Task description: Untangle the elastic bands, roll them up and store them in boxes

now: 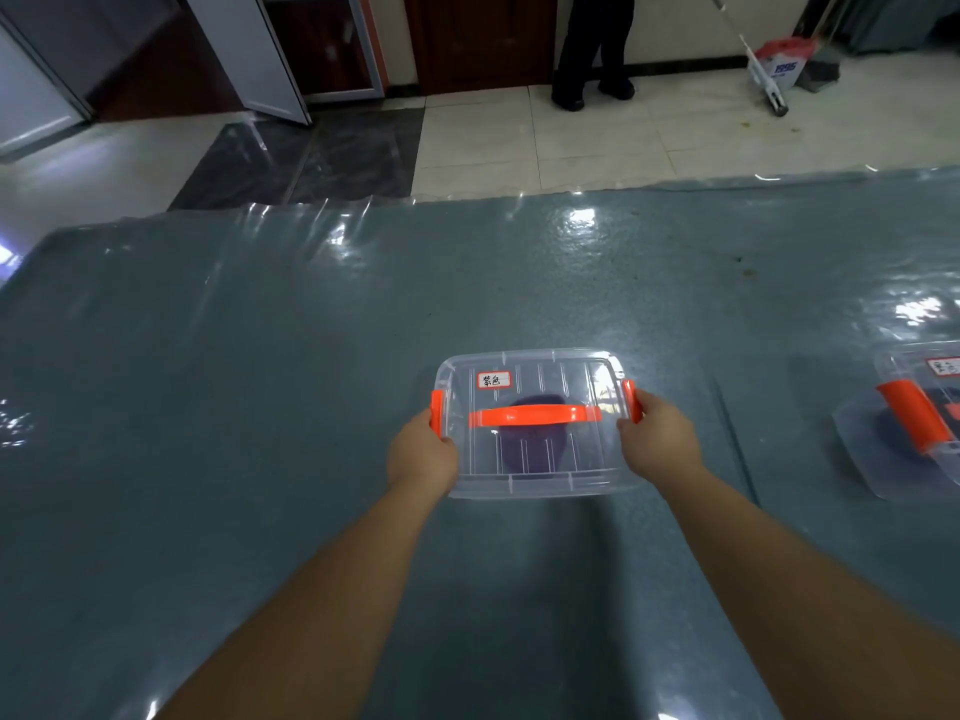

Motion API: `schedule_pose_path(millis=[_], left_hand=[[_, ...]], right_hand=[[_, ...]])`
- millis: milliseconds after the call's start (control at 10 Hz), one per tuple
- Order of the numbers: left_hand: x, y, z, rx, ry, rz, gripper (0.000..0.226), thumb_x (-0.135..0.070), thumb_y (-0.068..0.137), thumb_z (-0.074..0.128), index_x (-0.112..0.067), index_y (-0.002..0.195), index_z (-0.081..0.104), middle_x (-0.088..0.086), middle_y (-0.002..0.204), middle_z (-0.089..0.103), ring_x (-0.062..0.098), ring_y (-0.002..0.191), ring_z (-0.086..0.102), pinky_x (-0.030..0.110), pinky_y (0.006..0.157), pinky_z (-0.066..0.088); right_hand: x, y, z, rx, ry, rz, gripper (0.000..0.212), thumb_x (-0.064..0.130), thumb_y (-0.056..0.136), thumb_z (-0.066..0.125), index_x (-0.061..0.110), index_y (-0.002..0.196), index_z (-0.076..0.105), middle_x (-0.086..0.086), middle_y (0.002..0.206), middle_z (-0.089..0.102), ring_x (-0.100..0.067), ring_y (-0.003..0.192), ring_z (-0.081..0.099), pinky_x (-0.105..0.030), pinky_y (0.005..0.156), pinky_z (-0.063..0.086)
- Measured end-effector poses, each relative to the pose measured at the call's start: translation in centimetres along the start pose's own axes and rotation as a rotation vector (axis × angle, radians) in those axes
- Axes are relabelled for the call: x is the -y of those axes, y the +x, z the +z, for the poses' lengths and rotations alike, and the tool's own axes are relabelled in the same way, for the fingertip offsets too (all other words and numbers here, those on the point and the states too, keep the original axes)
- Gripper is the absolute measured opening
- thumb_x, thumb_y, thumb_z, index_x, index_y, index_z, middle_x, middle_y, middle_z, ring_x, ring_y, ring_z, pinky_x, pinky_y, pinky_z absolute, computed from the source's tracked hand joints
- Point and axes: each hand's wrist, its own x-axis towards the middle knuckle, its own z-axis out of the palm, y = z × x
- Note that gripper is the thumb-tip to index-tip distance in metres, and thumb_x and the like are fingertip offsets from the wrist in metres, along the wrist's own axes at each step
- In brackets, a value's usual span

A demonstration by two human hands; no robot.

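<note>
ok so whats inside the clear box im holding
Through the lid of the clear box a purple mass shows, likely a rolled band. The orange handle crosses over it, and the ribbed lid blurs its shape, so how many bands cannot be told.

My desk (260,356) is grey-blue under a wrinkled clear plastic sheet (571,220) that throws back glare. Beyond its far edge I see a pale tiled floor (597,142) with a dark marble patch (322,158) on the left. A person in dark trousers and shoes (592,44) stands by a wooden door (478,39). At far right a mop (761,70) leans beside a white bag with a red top (779,62)
</note>
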Motion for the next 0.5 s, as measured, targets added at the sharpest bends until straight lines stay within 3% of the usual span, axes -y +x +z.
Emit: schedule_pose_path(millis=[100,200,300,400,500], left_hand=[[0.8,0.1,0.5,0.022,0.049,0.003,0.026,-0.014,0.099,0.049,-0.022,0.121,0.061,0.006,0.108,0.07,0.032,0.095,0.066,0.034,0.076,0.049],[1.9,-0.3,0.8,0.03,0.061,0.055,0.045,-0.019,0.099,0.051,-0.025,0.144,0.049,0.005,0.13,0.063,0.03,0.111,0.065,0.042,0.093,0.054],[2.8,-2.0,0.3,0.03,0.017,0.138,0.052,-0.018,0.097,0.057,-0.028,0.148,0.049,0.0,0.133,0.06,0.019,0.108,0.062,0.03,0.092,0.048],[4.1,-4.5,-0.1,0.003,-0.056,0.195,0.049,-0.028,0.105,0.053,-0.031,0.153,0.047,-0.008,0.143,0.056,0.016,0.128,0.059,0.027,0.102,0.044],[5.7,-7.9,-0.3,0.033,-0.082,0.222,0.064,-0.032,0.103,0.059,-0.044,0.159,0.03,-0.015,0.156,0.046,0.011,0.138,0.052,0.026,0.112,0.039]], right_hand=[[0.0,-0.2,-0.1,0.08,-0.028,0.012,0.042,0.006,0.096,0.049,0.019,0.136,0.057,-0.006,0.101,0.065,-0.028,0.089,0.061,-0.035,0.079,0.049],[-0.4,-0.9,-0.6,0.139,-0.067,-0.054,0.053,0.004,0.096,0.045,0.023,0.146,0.046,-0.002,0.104,0.061,-0.027,0.09,0.061,-0.037,0.08,0.05],[-1.3,-3.2,-0.9,0.142,-0.173,-0.155,0.06,0.007,0.099,0.046,0.018,0.156,0.032,-0.008,0.123,0.058,-0.029,0.099,0.062,-0.039,0.089,0.051],[-2.9,-5.9,-1.3,0.149,-0.134,-0.214,0.064,0.011,0.103,0.05,0.015,0.161,0.024,-0.012,0.155,0.044,-0.034,0.129,0.058,-0.036,0.104,0.044],[-5.5,-9.3,-0.1,0.032,-0.018,-0.21,0.088,0.022,0.093,0.066,0.036,0.163,0.016,-0.005,0.162,0.042,-0.031,0.133,0.06,-0.039,0.107,0.045]])
